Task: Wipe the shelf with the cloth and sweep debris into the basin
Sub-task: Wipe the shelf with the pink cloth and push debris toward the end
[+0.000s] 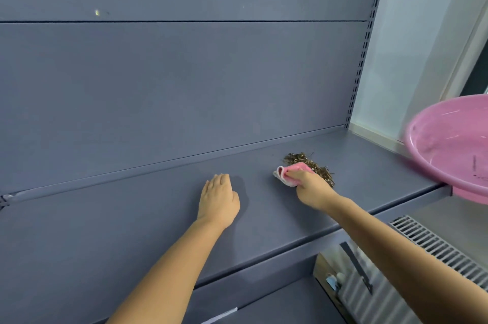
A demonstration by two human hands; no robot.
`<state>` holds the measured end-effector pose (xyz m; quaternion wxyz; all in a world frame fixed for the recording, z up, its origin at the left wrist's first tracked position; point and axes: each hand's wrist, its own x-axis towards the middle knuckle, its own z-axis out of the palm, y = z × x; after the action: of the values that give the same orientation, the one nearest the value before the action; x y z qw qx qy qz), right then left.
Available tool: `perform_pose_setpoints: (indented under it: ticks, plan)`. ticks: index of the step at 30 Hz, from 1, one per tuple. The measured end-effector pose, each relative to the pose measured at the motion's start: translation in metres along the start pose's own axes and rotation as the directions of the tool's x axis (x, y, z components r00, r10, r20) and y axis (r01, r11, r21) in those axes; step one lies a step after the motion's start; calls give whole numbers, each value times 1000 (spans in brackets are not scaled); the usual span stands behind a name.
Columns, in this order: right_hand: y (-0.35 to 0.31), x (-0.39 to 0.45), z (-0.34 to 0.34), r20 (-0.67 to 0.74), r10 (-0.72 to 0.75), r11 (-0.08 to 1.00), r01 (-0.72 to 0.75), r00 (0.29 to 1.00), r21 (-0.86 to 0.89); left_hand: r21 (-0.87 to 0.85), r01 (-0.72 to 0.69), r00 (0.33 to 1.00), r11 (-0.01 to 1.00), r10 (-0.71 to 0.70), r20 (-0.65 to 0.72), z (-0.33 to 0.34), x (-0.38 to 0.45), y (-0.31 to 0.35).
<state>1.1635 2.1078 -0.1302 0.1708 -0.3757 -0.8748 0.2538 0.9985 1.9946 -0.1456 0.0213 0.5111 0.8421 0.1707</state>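
A blue-grey metal shelf (132, 218) runs across the view. My right hand (311, 187) is closed on a bunched pink cloth (290, 172), pressed onto the shelf. Right beside and behind the cloth lies a brown pile of dry debris (307, 161). My left hand (217, 199) rests flat on the shelf with fingers together, empty, left of the cloth. A pink plastic basin (449, 144) sits at the shelf's right end, overhanging its edge, with a few dark specks inside.
The shelf's back panel (184, 73) rises behind, with a slotted upright (361, 59) at the right. A lower shelf (277, 305) sits below. A white grille (435, 247) and a light wall (412, 33) lie to the right.
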Motion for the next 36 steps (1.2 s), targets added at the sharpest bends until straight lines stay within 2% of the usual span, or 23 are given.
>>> perform_pose_setpoints:
  ticks: [1, 3, 5, 7, 10, 14, 18, 21, 23, 26, 30, 32, 36]
  plan:
    - [-1, 5, 0, -9, 21, 998, -20, 1000, 55, -2, -5, 1000, 1000, 5, 5, -1, 2, 0]
    - [-16, 8, 3, -13, 22, 999, -21, 1000, 49, -10, -5, 1000, 1000, 5, 6, -5, 9, -2]
    - [-36, 12, 15, -6, -46, 999, 46, 999, 13, -19, 5, 1000, 1000, -5, -2, -10, 18, -4]
    - [-55, 15, 41, 104, -161, 987, 157, 982, 44, -15, 6, 1000, 1000, -6, -15, -12, 26, -7]
    - [-67, 25, 70, 180, -147, 986, 158, 973, -45, 2, 10, 1000, 1000, -10, -6, -10, 31, -13]
    - [-61, 44, 63, 132, -73, 996, 78, 989, -31, -3, 19, 1000, 1000, -19, -14, -2, 32, -18]
    - [-38, 53, 36, 77, 77, 990, -68, 994, -121, 24, -13, 1000, 1000, 13, -17, 0, 31, -17]
    - [-22, 58, 20, 36, 203, 975, -199, 979, -101, 30, -28, 999, 999, 29, -25, 1, 30, -18]
    - [-24, 62, 15, 7, 231, 972, -231, 973, -50, 34, -37, 999, 999, 38, -33, 1, 31, -18]
    - [-55, 61, 25, -37, 123, 992, -121, 992, 42, 27, -36, 999, 999, 37, -23, 1, 33, -18]
    - [-87, 68, 72, 71, -99, 995, 97, 993, 28, -16, -5, 996, 1000, 3, -90, 2, 35, -21]
    - [-85, 76, 83, 139, -81, 997, 83, 987, -9, -44, 21, 995, 999, -25, -101, 2, 35, -22]
    - [-82, 90, 72, 163, -14, 999, 21, 986, -39, -42, 11, 998, 999, -14, -63, 1, 35, -20]
